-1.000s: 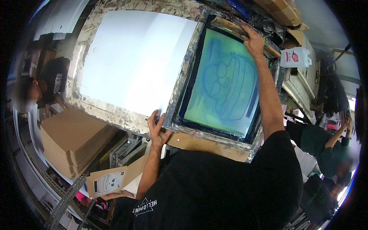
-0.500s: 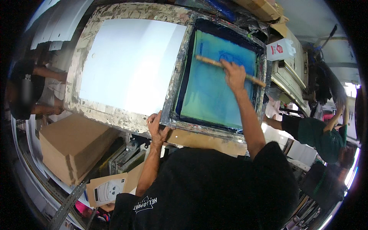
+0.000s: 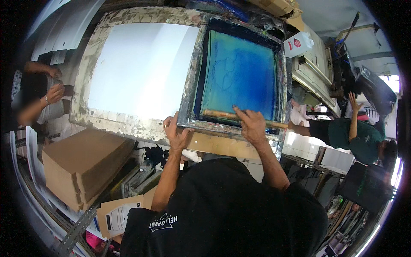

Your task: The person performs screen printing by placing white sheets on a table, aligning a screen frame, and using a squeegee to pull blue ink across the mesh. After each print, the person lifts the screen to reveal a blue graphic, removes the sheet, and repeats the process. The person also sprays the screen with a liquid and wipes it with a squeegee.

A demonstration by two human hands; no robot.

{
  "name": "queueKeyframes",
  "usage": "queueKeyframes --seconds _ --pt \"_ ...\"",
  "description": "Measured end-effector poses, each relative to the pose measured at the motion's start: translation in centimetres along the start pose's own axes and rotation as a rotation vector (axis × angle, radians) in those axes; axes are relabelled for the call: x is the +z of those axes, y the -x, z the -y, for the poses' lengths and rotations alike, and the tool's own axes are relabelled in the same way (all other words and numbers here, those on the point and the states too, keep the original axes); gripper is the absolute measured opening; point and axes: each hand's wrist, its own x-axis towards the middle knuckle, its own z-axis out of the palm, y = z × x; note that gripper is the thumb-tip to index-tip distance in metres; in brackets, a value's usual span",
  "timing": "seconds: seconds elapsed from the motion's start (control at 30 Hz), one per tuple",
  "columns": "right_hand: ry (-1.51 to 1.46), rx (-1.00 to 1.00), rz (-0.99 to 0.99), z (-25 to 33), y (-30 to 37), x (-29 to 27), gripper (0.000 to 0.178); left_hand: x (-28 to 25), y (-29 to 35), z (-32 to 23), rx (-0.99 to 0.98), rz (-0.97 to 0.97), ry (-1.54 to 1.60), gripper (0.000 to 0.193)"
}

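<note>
A screen printing frame (image 3: 189, 94) with ink-stained edges lies on the right part of the worktable. Its mesh (image 3: 239, 70) is green at the left and deep blue across the middle and right, with faint outlined shapes. My right hand (image 3: 253, 125) grips the wooden handle of a squeegee (image 3: 220, 115) at the near end of the mesh; its blade is hidden under the handle. At the frame's near left corner, my left hand (image 3: 174, 132) holds the frame's edge. Left of the frame lies a large white sheet (image 3: 139, 68).
The paint-crusted worktable (image 3: 83, 81) carries the sheet and frame. A brown carton (image 3: 81, 158) stands at near left, a white plastic jug (image 3: 298, 44) beyond the frame's right side. One person (image 3: 40, 92) stands at the left, another (image 3: 357, 135) at the right.
My right hand has drawn the squeegee from the far part of the mesh to its near end. The mesh looks bluer. My left hand stays at the corner.
</note>
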Motion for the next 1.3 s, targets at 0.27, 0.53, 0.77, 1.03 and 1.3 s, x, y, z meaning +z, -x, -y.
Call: queueKeyframes --seconds 0.27,0.53,0.77,1.03,1.3 --pt "-0.348 0.152 0.110 -2.1 -2.9 -1.2 0.074 -0.4 -0.6 -0.3 0.019 0.009 -0.031 0.065" --pt "-0.369 0.217 0.190 -1.7 -2.7 -1.2 0.073 -1.2 -0.5 0.0 -0.025 0.026 -0.075 0.074" --pt "-0.369 0.218 0.102 -2.8 -2.1 -1.5 0.074 -1.2 -0.9 -0.3 -0.013 0.030 -0.103 0.076" --pt "-0.206 0.125 -0.079 -1.1 -1.6 -2.9 0.073 -1.1 -0.4 -0.4 -0.030 0.085 -0.090 0.079" --pt "0.040 -0.040 -0.193 2.7 -0.7 -6.0 0.060 -2.2 -4.5 -5.8 0.105 -0.098 0.021 0.086"
